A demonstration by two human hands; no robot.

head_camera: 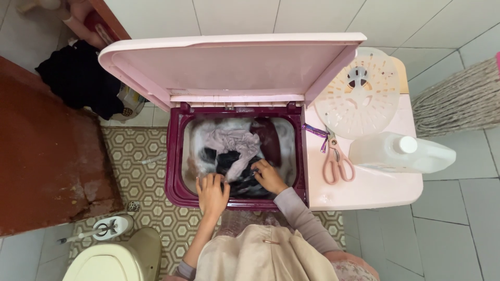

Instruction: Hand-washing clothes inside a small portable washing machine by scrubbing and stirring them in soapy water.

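Left hand, right hand — pressing wet laundry.

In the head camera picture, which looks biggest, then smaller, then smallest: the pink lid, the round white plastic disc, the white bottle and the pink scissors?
1. Pink lid
2. Round white plastic disc and white bottle: these look about alike, so I won't rank them.
3. Pink scissors

- A jug, white translucent plastic with a white screw cap, lies on its side on the pale pink washer top. It is well to the right of the right hand's fingers, beyond the pink scissors, and just below the round white perforated disc.
- No label shows on the jug.
- No signs or screens are in view.
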